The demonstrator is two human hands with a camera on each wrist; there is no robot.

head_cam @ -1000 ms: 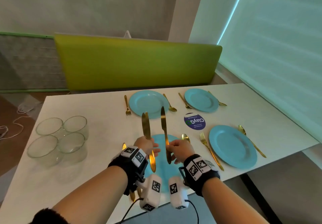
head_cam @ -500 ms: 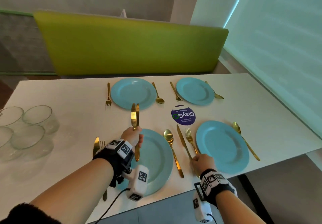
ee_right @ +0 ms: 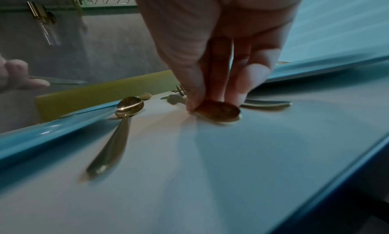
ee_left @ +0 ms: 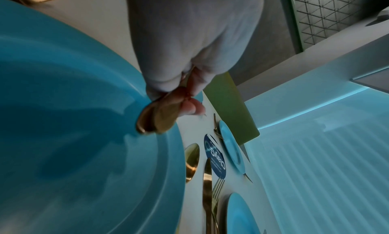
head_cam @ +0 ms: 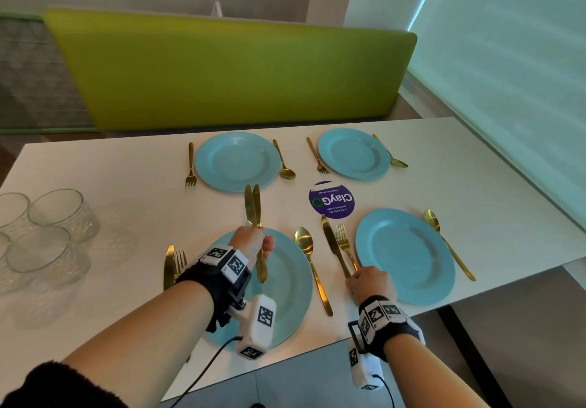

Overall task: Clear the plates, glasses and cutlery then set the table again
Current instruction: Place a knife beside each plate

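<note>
My left hand [head_cam: 253,242] grips two gold knives [head_cam: 252,204] by their handles, blades up, above the near left blue plate [head_cam: 285,284]. In the left wrist view the handle ends [ee_left: 155,119] stick out below my curled fingers, over the plate [ee_left: 73,137]. My right hand [head_cam: 369,282] pinches the handle end of a third gold knife [head_cam: 333,244]. That knife lies flat on the table beside a fork [head_cam: 344,242], left of the near right plate [head_cam: 409,255]. In the right wrist view my fingertips [ee_right: 195,104] hold the handle end [ee_right: 219,112] against the tabletop.
A spoon [head_cam: 309,258] lies between the near plates. Another knife [head_cam: 169,265] and fork [head_cam: 180,260] lie left of the near left plate. Two far plates [head_cam: 236,162] [head_cam: 353,154] have forks and spoons. Several glasses [head_cam: 47,227] stand at the left. A purple sticker [head_cam: 331,200] is mid-table.
My right hand has brought its knife down from upright and laid it beside the fork of the near right plate. The left hand keeps its knives upright.
</note>
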